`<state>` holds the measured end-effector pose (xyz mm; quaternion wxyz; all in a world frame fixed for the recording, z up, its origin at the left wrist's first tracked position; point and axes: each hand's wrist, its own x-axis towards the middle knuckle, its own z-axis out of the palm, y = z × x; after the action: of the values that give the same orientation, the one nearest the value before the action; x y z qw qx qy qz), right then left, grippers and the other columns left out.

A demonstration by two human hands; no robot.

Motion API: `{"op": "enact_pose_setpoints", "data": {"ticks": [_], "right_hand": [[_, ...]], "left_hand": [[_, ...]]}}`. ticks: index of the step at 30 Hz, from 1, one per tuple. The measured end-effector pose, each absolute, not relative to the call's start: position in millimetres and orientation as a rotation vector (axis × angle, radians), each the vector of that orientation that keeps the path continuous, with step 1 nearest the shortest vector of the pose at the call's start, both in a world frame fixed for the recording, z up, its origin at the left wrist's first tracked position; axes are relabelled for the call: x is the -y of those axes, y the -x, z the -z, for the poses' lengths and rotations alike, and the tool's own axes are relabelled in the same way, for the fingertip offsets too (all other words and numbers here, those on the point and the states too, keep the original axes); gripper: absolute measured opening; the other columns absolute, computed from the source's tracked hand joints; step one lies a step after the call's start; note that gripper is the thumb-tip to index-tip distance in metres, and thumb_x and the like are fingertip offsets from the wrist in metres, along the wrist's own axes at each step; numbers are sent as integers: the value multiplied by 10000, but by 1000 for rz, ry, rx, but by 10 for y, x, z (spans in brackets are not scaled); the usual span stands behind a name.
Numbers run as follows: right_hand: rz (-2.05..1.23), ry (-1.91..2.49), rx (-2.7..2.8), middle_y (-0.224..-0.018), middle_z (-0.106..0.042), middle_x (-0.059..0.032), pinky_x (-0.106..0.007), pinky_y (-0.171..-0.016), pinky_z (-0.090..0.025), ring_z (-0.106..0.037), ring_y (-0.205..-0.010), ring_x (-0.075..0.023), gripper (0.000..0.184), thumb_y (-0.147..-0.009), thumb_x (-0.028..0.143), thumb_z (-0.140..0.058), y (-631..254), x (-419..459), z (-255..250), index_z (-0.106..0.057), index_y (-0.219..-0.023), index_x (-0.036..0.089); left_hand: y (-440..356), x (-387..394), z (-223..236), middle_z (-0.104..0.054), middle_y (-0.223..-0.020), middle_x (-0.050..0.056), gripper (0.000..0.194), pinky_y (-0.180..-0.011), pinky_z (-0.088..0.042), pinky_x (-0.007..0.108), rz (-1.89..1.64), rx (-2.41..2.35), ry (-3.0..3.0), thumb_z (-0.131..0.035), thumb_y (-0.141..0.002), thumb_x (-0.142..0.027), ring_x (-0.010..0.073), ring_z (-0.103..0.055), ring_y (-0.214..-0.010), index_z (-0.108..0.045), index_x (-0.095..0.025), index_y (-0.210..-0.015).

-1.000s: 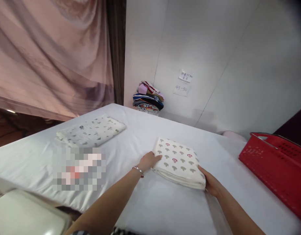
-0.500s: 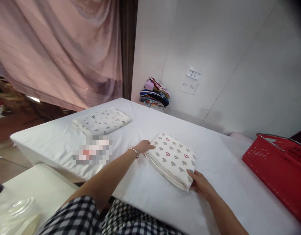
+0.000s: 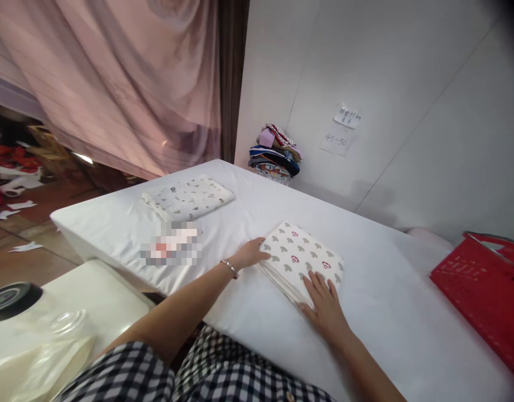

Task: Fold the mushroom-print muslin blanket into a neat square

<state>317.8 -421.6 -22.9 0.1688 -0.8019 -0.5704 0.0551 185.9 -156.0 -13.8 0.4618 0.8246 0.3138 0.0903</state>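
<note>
A folded white cloth printed with grey and red mushroom-like shapes lies on the white-covered table in front of me. My left hand, with a bracelet at its wrist, grips the cloth's left edge; its thumb shows on top and some fingertips are hidden. Spread out flat, the fingers of my right hand rest on the cloth's near right part. Another folded white cloth with small dark prints lies farther left, touched by neither hand.
On the right stands a red plastic basket. A stack of folded fabrics is beyond the far table edge, by the wall. A blurred-out item lies on the table at left. A cream surface at lower left bears a black round object.
My right hand has moved from gripping the cloth's near right corner to lying flat on top of it. The left hand stays at the left edge. The view has shifted slightly.
</note>
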Motion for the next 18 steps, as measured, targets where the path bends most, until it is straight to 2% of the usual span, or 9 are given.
{"op": "enact_pose_setpoints", "data": {"ticks": [8, 11, 13, 15, 18], "right_hand": [[-88, 2315, 1734, -1476, -196, -42, -510, -1093, -108, -133, -1363, -263, 597, -872, 484, -391, -3178, 4382, 419, -256, -1411, 268], [-136, 2269, 1685, -1470, -217, -43, -514, -1097, -111, -145, -1360, -271, 601, -865, 467, -412, -3129, 4490, 449, -269, -1409, 254], [-213, 2217, 1585, -1462, -246, -24, -506, -1104, -107, -160, -1358, -263, 560, -862, 454, -424, -3155, 4551, 460, -334, -1382, 269], [-232, 2183, 1359, -1458, -265, -4, -470, -1117, -113, -163, -1360, -242, 511, -856, 451, -434, -3265, 4585, 457, -420, -1334, 272], [-181, 2172, 912, -1459, -270, 5, -403, -1117, -176, -177, -1357, -223, 504, -829, 471, -468, -3590, 4539, 420, -479, -1284, 254]], "left_hand": [[-1893, 1543, 262, -595, -1169, 60, 677, -815, -453, 235, -277, -866, -1891, -670, -629, -293, 186, -588, -989, -457, -200, -1265], [-1886, 1544, 299, -607, -1156, 53, 649, -813, -455, 240, -298, -864, -1844, -657, -641, -271, 185, -590, -986, -461, -202, -1255], [-1883, 1553, 311, -610, -1153, 53, 656, -811, -454, 237, -295, -887, -1818, -660, -637, -267, 189, -590, -992, -457, -202, -1258], [-1888, 1563, 305, -606, -1159, 67, 677, -804, -452, 235, -284, -912, -1781, -660, -650, -313, 191, -593, -987, -435, -193, -1277], [-1915, 1575, 267, -580, -1192, 100, 686, -820, -442, 247, -273, -973, -1752, -608, -698, -482, 201, -588, -1002, -423, -181, -1286]]}}
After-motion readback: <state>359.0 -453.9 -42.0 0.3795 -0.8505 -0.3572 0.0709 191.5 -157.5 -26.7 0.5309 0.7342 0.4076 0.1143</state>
